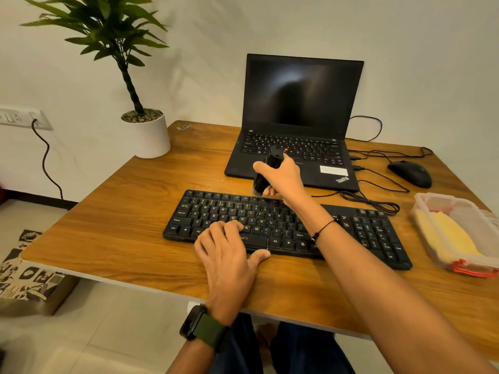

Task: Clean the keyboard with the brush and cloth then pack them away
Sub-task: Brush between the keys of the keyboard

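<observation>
A black keyboard [351,233] lies across the middle of the wooden desk [121,211]. My right hand [283,179] grips a black brush [270,168] upright, bristles down just above the keyboard's top row. My left hand [229,252] rests flat on the keyboard's lower left part, fingers spread over the keys and thumb near the space bar. A yellow cloth [445,236] lies inside a clear plastic box [432,198] at the right edge of the desk.
An open black laptop [302,103] stands behind the keyboard. A black mouse [410,174] and loose cables [378,203] lie to its right. A potted plant [148,136] stands at the desk's back left corner. A patterned box [29,282] sits on the floor at left.
</observation>
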